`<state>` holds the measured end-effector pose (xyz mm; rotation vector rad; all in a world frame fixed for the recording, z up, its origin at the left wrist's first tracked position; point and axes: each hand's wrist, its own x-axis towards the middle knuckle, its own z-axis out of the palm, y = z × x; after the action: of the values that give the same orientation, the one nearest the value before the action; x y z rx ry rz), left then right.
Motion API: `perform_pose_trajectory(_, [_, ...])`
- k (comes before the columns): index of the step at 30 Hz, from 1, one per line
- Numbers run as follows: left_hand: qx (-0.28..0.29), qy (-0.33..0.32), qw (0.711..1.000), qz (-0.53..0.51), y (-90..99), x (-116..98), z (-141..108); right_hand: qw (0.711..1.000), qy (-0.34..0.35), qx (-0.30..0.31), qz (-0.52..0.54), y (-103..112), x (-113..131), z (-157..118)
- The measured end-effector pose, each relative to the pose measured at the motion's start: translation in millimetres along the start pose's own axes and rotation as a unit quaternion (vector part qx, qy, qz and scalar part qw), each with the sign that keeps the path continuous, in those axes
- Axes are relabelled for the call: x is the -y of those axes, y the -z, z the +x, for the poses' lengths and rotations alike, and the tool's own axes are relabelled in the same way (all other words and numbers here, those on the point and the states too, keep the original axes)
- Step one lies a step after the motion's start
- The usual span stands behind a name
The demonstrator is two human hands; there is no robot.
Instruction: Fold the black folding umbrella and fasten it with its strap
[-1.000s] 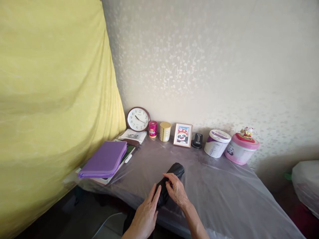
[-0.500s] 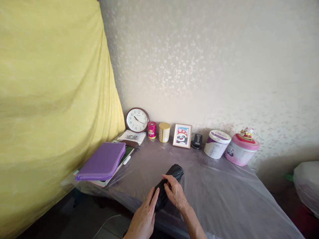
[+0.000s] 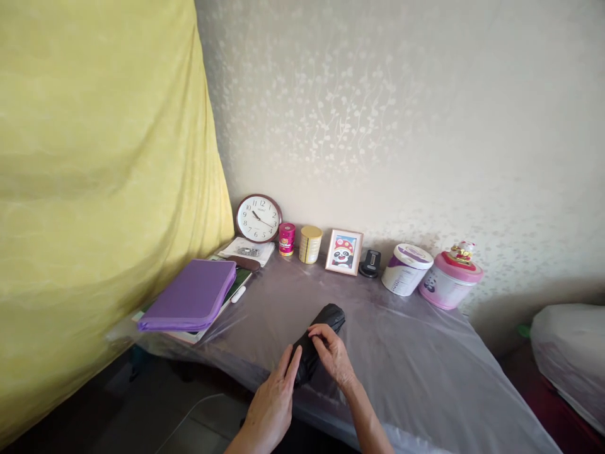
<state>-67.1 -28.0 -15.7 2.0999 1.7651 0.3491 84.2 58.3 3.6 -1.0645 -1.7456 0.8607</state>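
Note:
A black, rolled-up bundle (image 3: pixel 333 317) that looks like a folded umbrella lies slantwise at the front of the table (image 3: pixel 401 366), its far end pointing back and right. My left hand (image 3: pixel 274 400) rests against the bundle's near left side, fingers stretched out along it. Over its middle, my right hand (image 3: pixel 334 354) has thumb and index finger pinched together at the black surface; what they pinch is too small to make out.
A purple folder (image 3: pixel 189 295) lies on papers at the left. Along the wall stand a clock (image 3: pixel 259 218), pink tin (image 3: pixel 286 239), yellow tin (image 3: pixel 310 244), picture frame (image 3: pixel 344 252), black device (image 3: pixel 370 264) and two tubs (image 3: pixel 407 270). A yellow curtain (image 3: pixel 104 189) hangs left.
The view has shifted slightly, so everything on the table appears a little higher. My right thumb and index finger have come closer together over the bundle.

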Motion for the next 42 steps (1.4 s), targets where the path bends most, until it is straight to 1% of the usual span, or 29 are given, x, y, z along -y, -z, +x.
perform_pose_trajectory(4, [0.008, 0.006, 1.0, -0.002, 4.7, -3, -2, 0.994, -0.064, -0.029, 0.083, 14, 2, -18])
perform_pose_trajectory(8, [0.022, 0.011, 1.0, -0.006, 10.6, -6, -3, 0.984, -0.135, -0.051, 0.104, 40, -3, -43])
perform_pose_trajectory(11, [0.022, 0.013, 1.0, -0.012, 11.8, -7, -4, 0.974, -0.17, -0.114, 0.097, 58, -12, -55])
perform_pose_trajectory(14, [0.01, 0.007, 1.0, -0.013, 9.8, -4, -4, 0.962, -0.181, -0.178, 0.102, 68, -23, -61])
perform_pose_trajectory(17, [0.001, 0.002, 1.0, -0.014, 7.2, -2, -3, 0.954, -0.186, -0.202, 0.116, 68, -34, -63])
perform_pose_trajectory(21, [-0.008, -0.003, 1.0, -0.019, 5.0, 0, -4, 0.957, -0.2, -0.184, 0.103, 63, -42, -67])
perform_pose_trajectory(24, [-0.014, -0.007, 1.0, -0.018, 3.7, 0, -4, 0.958, -0.201, -0.178, 0.096, 62, -44, -69])
perform_pose_trajectory(30, [-0.005, -0.01, 1.0, -0.012, 4.4, -1, -3, 0.957, -0.209, -0.179, 0.087, 62, -43, -70])
perform_pose_trajectory(37, [0.01, -0.001, 1.0, -0.014, 8.0, -4, -5, 0.965, -0.193, -0.168, 0.059, 61, -50, -72])
perform_pose_trajectory(40, [0.018, -0.009, 1.0, -0.02, 5.9, -1, -5, 0.967, -0.186, -0.167, 0.043, 61, -52, -73])
perform_pose_trajectory(42, [0.01, -0.012, 0.999, -0.04, 5.3, 1, -4, 0.967, -0.185, -0.171, 0.038, 61, -52, -73])
